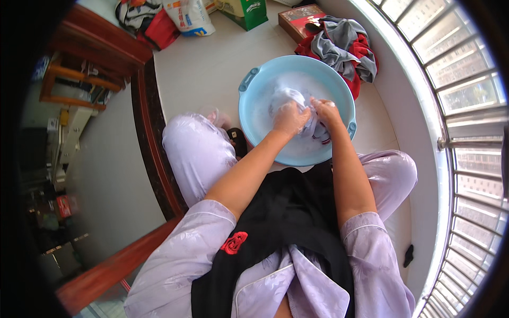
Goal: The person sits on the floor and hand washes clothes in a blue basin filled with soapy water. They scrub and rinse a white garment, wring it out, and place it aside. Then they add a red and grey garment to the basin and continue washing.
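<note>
A round light-blue plastic basin (254, 131) stands on the floor between my knees, holding cloudy, sudsy water. Over it, my left hand (292, 118) grips a wet whitish cloth garment (292, 95) that bunches up above the foam. My right hand (327, 113), with a blob of suds on it, holds the same garment from the other side. Below my hands the fabric hangs into the water, where a part with dark and red stripes shows. Foam and folds hide the rest of the garment.
Grey and red clothes (346, 47) lie heaped beyond the basin, against a flat box (298, 20). Farther off stand a white plastic bag (189, 18) and a green bag (250, 14). A barred window (469, 87) runs along the right; a dark door sill (149, 119) lies left.
</note>
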### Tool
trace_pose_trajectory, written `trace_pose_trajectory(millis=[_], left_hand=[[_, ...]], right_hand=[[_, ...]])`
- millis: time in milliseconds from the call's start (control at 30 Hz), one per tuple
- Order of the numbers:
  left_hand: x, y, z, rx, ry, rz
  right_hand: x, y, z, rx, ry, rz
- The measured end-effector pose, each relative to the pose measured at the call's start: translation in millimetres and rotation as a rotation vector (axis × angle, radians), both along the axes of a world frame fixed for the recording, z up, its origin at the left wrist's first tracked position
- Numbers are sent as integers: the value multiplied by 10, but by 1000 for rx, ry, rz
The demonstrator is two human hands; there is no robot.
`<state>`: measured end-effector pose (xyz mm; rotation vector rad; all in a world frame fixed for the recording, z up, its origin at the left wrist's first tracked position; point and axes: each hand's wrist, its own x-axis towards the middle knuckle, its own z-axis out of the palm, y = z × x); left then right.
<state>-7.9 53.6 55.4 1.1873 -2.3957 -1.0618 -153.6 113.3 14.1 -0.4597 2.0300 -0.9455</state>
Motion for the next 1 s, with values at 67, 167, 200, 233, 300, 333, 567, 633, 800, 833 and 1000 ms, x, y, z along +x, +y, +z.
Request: trace_pose_trajectory(millis=[67, 167, 200, 233, 300, 333, 567, 633, 800, 833, 1000], left_hand=[[28, 60, 91, -150, -144, -184], [-12, 166, 93, -169, -171, -395], [34, 158, 213, -113, -195, -464], [53, 180, 197, -130, -147, -410], [81, 237, 124, -164, -59, -302], [82, 273, 77, -185, -68, -291], [3, 41, -320, 565, 21, 72], [48, -77, -214, 272, -215, 27], [-87, -304, -583, 62, -531, -276], [-79, -334, -668, 76, -543, -320], [-169, -503, -814, 386, -790, -486]], right_hand=[[81, -29, 521, -26, -205, -96], [54, -81, 247, -137, -13, 212], [65, -103, 240, -125, -11, 204], [32, -123, 233, -226, -172, 50], [-40, -175, 172, -423, -497, -268], [-58, -199, 135, -519, -660, -432], [-222, -248, -359, -345, 181, -149], [128, -298, 36, 77, 448, 147], [484, -286, -287, 459, 654, 314], [508, -281, -355, 461, 697, 337], [342, -416, -568, 724, 427, 638]])
